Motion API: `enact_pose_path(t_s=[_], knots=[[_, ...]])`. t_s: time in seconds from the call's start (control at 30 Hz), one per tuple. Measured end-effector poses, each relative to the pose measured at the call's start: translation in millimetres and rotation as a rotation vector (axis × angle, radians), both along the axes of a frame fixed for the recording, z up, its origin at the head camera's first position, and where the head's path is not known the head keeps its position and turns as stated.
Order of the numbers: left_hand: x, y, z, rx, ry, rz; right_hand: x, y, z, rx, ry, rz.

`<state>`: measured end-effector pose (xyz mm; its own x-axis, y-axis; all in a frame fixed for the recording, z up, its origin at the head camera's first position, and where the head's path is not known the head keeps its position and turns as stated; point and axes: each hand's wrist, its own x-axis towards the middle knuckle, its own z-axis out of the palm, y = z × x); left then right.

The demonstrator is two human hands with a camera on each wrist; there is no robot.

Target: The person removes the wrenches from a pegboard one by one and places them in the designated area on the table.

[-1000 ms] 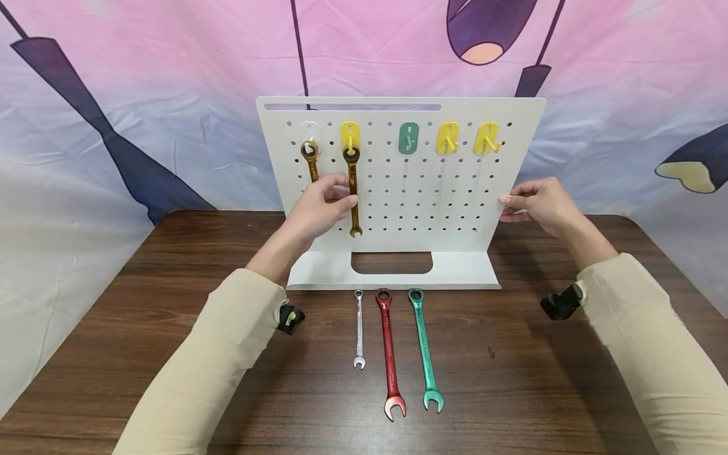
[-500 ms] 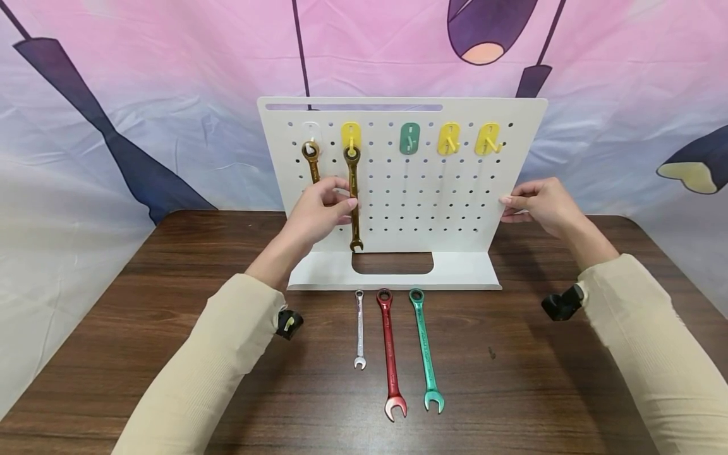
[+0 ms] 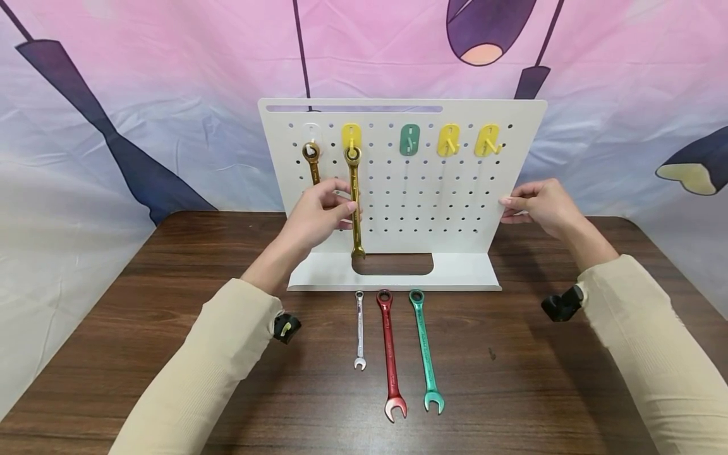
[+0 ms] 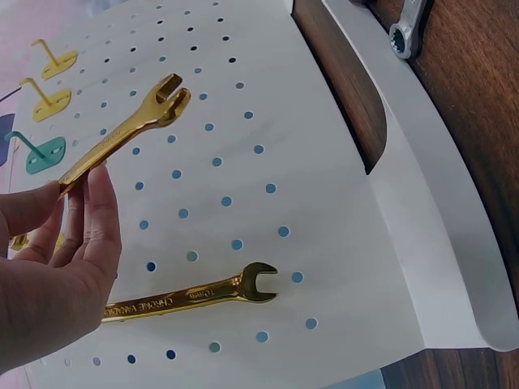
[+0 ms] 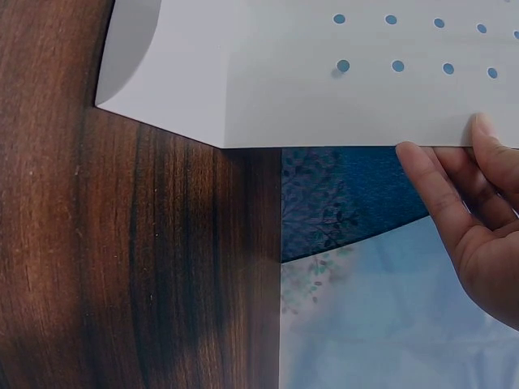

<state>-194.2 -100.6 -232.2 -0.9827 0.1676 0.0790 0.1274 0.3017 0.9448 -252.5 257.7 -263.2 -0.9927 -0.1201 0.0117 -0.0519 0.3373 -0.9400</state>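
Note:
My left hand (image 3: 316,213) pinches a gold combination wrench (image 3: 356,218) by its shank between thumb and fingers. Its ring end is at the second hook (image 3: 351,134), a yellow one, while its open end tilts out from the white pegboard (image 3: 421,240). In the left wrist view a second gold wrench (image 4: 186,301) hangs close along the board beneath that hand; its ring end is on a clear hook (image 3: 312,136) in the head view. With thumb in front and fingers behind, my right hand (image 3: 537,201) grips the board's right edge.
A green hook (image 3: 409,140) and two yellow hooks (image 3: 449,140) carry nothing. On the wooden table (image 3: 500,392), before the board's foot, lie a small silver wrench (image 3: 360,332), a red wrench (image 3: 389,354) and a green wrench (image 3: 424,351). A patterned cloth (image 3: 188,126) hangs behind.
The open end of the held gold wrench has swung outward from the board, lower in the head view. The ring end stays at the yellow hook. My right hand has kept its place.

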Motion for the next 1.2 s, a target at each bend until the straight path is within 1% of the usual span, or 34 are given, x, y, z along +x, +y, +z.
enact_pose_path(t_s=[0.2,0.47,0.63,0.97,1.2], knots=[[0.6,-0.1,1.2,0.014,0.008,-0.011,-0.7,-0.2,0.0,-0.014,0.0,0.001],[1.0,-0.6,2.9,0.004,0.017,-0.009,-0.8,-0.9,0.5,-0.005,0.007,0.004],[1.5,-0.2,5.4,0.0,0.025,-0.011,-0.5,-1.3,0.7,-0.017,0.003,0.002],[6.0,-1.1,9.6,0.019,0.033,-0.025,0.5,-1.0,1.6,-0.03,-0.003,0.006],[9.3,-1.7,11.7,-0.006,0.036,-0.032,0.4,-0.7,0.5,-0.019,-0.002,0.004]])
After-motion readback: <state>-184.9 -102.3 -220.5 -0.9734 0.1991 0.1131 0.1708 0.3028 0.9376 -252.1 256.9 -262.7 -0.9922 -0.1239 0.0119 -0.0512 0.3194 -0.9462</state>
